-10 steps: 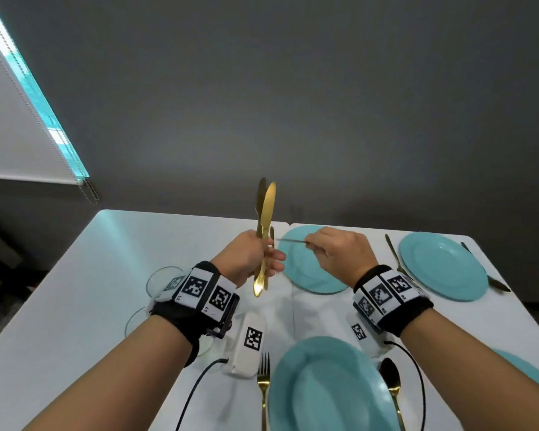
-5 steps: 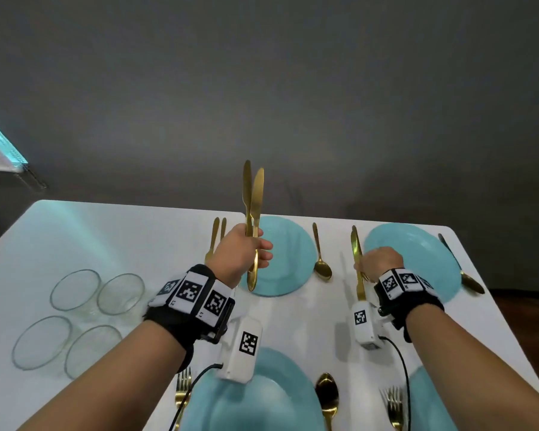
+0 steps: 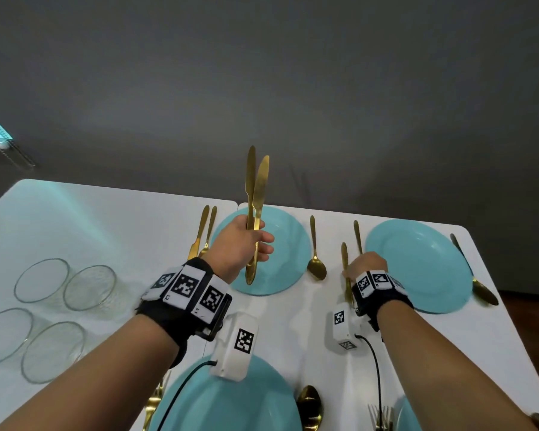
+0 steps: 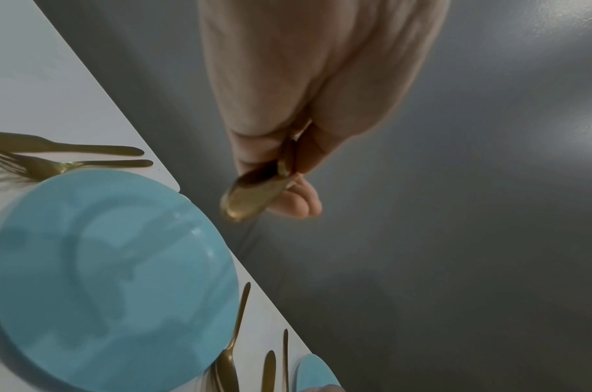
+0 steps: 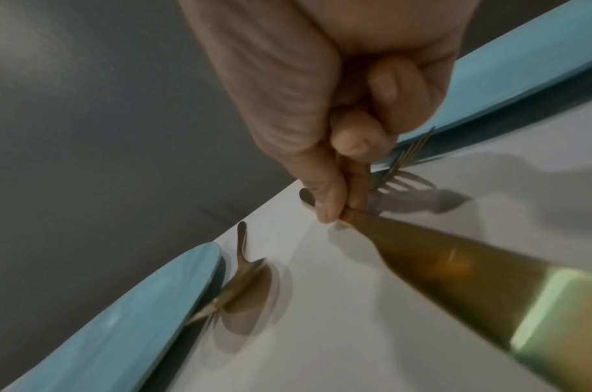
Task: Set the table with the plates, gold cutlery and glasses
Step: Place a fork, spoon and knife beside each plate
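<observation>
My left hand [image 3: 241, 244] grips two gold knives [image 3: 255, 209] upright above the far teal plate [image 3: 288, 244]. My right hand [image 3: 366, 265] pinches a third knife [image 3: 344, 259] low on the white worktop [image 3: 106, 231], beside the fork [image 3: 358, 236] and right-hand plate [image 3: 417, 265]. Four glasses [image 3: 89, 287] wait left.

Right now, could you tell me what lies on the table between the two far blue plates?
In the head view, a gold spoon, a knife under the right hand, and a fork lie between the left plate and right plate.

White table [image 3: 112, 231] — plates [image 3: 417, 262], cutlery [image 3: 316, 269], glasses [image 3: 89, 286]
</observation>
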The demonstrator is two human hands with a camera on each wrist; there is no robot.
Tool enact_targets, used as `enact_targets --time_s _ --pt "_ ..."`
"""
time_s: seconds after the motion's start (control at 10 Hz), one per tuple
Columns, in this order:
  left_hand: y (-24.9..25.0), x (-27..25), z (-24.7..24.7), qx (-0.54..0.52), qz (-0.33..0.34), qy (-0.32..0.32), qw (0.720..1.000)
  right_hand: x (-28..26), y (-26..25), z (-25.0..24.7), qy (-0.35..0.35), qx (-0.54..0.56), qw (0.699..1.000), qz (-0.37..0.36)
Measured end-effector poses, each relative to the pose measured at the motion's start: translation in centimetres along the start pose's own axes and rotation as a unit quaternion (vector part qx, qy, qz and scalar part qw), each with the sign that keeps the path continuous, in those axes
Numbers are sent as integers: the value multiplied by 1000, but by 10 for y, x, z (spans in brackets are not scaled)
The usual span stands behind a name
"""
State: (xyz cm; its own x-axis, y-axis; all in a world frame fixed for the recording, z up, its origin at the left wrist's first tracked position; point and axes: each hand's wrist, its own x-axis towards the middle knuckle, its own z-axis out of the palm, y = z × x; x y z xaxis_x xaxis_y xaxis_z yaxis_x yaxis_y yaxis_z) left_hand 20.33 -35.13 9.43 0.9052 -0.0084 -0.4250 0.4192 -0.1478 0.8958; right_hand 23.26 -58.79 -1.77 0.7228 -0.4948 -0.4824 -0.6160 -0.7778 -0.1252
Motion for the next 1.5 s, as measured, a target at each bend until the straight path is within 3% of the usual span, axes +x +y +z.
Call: enact_targets --time_s 0.2,0.3,0.6,0.8,1.5 --pt "3 5 2 -3 -1 5 1000 15 -3 9 64 82 995 9" --pt "4 8 5 -4 -2 3 1000 21 -5 8 46 95 994 -9" --pt "0 18 5 -4 -8 11 1000 37 -17 2 78 8 997 -28" --pt "-6 24 0 -2 -18 22 1000 57 -23 1 113 40 993 -22" --pt "-9 31 2 2 -23 16 1000 67 -20 -3 119 84 989 -14"
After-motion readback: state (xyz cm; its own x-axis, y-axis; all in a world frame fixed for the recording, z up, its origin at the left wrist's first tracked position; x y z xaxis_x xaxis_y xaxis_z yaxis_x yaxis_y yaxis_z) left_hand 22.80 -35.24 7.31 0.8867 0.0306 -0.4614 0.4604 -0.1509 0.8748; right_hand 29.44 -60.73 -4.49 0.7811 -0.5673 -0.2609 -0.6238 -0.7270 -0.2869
